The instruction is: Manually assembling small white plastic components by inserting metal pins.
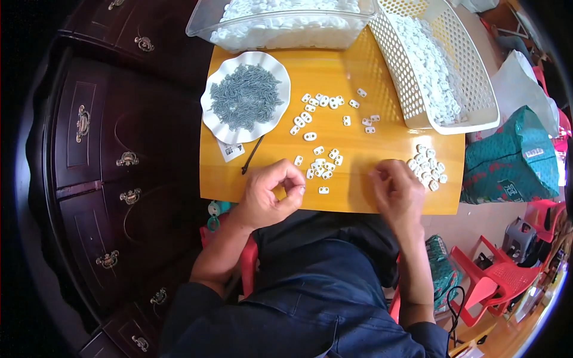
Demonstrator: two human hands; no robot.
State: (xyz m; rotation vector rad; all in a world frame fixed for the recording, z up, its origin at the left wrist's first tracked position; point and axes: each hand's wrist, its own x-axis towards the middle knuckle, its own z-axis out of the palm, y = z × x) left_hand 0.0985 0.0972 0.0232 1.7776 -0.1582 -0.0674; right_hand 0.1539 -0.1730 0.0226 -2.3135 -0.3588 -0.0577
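Observation:
My left hand (271, 194) is above the table's front edge, thumb and forefinger pressed together. Whatever they may pinch is too small to make out. Just beyond its fingertips lies a loose cluster of small white two-holed plastic pieces (322, 168), and one single piece (323, 190) sits nearer the edge. My right hand (401, 190) is curled closed at the front right, its fingertips partly hidden. Beside it rests a heap of white rounded pieces (427, 167). Grey screw-like pins (246, 95) fill a white scalloped plate (210, 123) at the left.
A clear bin (286, 37) of white pieces stands at the back. White pieces also fill a perforated basket (412, 98) at the back right. More pieces (325, 100) lie mid-table. A thin black stick (253, 154) and a printed card (230, 151) are by the plate.

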